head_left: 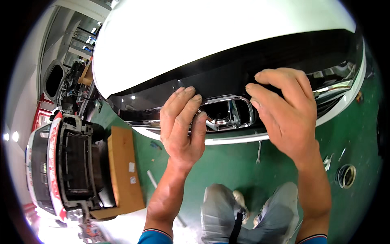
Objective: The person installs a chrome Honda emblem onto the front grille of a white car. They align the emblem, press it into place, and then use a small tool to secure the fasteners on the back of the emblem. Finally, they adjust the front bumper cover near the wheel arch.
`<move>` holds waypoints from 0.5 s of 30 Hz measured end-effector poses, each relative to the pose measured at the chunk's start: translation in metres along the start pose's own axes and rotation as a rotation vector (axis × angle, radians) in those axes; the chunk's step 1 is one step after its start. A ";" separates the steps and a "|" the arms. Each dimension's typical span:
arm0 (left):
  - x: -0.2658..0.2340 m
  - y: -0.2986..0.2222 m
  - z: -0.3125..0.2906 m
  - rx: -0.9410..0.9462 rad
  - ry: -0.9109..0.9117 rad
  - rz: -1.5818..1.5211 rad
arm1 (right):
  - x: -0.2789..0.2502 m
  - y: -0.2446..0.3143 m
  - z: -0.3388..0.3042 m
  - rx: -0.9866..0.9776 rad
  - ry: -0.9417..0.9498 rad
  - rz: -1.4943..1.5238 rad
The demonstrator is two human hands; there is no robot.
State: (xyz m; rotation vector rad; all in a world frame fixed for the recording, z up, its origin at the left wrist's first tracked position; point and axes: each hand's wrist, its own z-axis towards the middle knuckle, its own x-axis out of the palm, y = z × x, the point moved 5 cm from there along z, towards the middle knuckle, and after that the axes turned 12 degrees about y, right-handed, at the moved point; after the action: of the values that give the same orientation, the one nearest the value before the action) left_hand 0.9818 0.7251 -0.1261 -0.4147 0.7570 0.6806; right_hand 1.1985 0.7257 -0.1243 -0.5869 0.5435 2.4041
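In front of me is the nose of a white car, its hood (219,28) above a glossy black panel (227,75). Below that panel sits a chrome-framed emblem (229,114) in the grille. My left hand (183,122) lies against the panel at the emblem's left side, with fingers stretched out and nothing visible in them. On the other side, my right hand (286,110) curves its spread fingers over the panel's lower edge and the emblem's right side. The hands partly hide the grille and its chrome trim (331,83).
A wrench (258,152) lies on the green floor (191,171) below the bumper, and a ring-shaped roll (346,176) lies at right. Left stands a partly dismantled car (77,162) beside a cardboard box (124,166). A long pale bar (152,179) lies near my left forearm.
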 end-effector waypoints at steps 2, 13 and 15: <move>0.003 0.009 -0.005 0.037 -0.076 -0.014 | 0.001 -0.006 0.006 -0.082 0.029 0.006; 0.013 0.013 -0.018 0.081 -0.250 -0.077 | 0.000 -0.005 0.023 -0.175 0.125 0.092; 0.014 0.013 -0.020 0.071 -0.239 -0.085 | -0.001 -0.004 0.030 -0.133 0.216 0.111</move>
State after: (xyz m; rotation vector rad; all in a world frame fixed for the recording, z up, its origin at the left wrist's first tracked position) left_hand 0.9701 0.7289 -0.1510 -0.2928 0.5321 0.6091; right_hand 1.1934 0.7435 -0.0997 -0.9037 0.5207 2.5111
